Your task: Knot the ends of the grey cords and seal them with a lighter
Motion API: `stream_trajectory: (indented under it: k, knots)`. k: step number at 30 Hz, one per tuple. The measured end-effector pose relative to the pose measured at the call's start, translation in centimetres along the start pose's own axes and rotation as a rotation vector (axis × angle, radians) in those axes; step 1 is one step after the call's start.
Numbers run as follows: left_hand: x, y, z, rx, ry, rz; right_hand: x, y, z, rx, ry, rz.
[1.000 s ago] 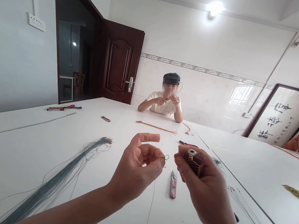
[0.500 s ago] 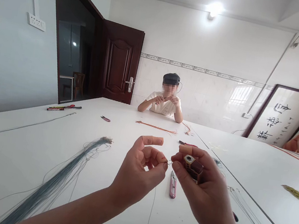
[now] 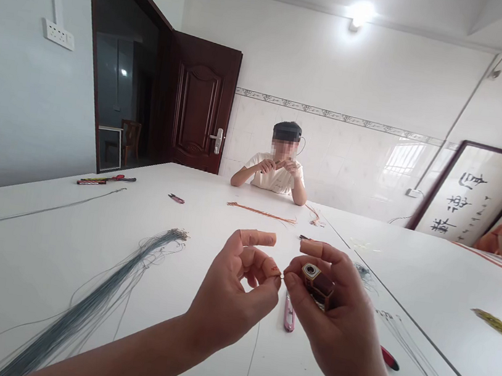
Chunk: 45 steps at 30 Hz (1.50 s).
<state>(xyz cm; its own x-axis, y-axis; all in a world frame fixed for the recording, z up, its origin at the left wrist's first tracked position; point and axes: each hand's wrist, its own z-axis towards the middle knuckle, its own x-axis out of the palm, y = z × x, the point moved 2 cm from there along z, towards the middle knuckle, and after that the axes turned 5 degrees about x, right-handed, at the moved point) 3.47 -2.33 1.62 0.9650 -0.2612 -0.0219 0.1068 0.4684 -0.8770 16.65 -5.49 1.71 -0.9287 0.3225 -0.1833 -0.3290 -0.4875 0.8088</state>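
My left hand (image 3: 237, 289) is closed in a pinch, thumb against forefinger, on the end of a thin cord. Below it a fine cord (image 3: 251, 356) runs down toward the near edge of the picture. My right hand (image 3: 345, 313) pinches the tip of the same cord, its fingertips almost touching the left ones. Held in the curled right fingers is a small brown and gold block (image 3: 322, 285) with a round dark hole in its pale end. Tape-like covers wrap some fingertips. Pink thread snips (image 3: 289, 319) lie on the table between the hands, partly hidden.
A bundle of grey-blue cords (image 3: 115, 287) lies at left. Small snips (image 3: 176, 199), orange cords (image 3: 261, 212) and red-handled tools (image 3: 107, 180) are farther back. A red handle (image 3: 389, 358) shows by my right wrist. Across the white table (image 3: 153, 348) sits a person (image 3: 276, 176).
My right hand has shifted slightly left, closing the small gap to my left fingertips. The cord loop between them looks smaller. More of the red handle shows beside my right wrist.
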Motion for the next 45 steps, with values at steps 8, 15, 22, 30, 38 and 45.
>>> stream_trajectory:
  k: [8, 15, 22, 30, 38, 45]
  knots:
    - [0.0, -0.2, 0.0, 0.006, -0.002, 0.01, 0.1, -0.2, 0.0, 0.003, 0.007, 0.002]
    - [-0.2, -0.3, -0.1, 0.004, -0.004, -0.008, 0.1, -0.3, 0.1, -0.014, 0.024, 0.0]
    - [-0.2, -0.6, 0.1, -0.015, -0.091, -0.11, -0.2, -0.2, 0.3, -0.048, -0.042, -0.029]
    - [-0.4, -1.1, 0.3, -0.022, -0.146, -0.16, -0.1, -0.9, 0.4, 0.06, -0.013, 0.072]
    - [-0.5, -1.3, 0.5, -0.018, -0.13, -0.213, 0.4, -0.7, 0.0, 0.324, 0.157, 0.246]
    - [-0.8, -1.1, 0.6, -0.03, -0.12, -0.325, 1.4, -0.9, -0.4, 0.457, 0.205, 0.358]
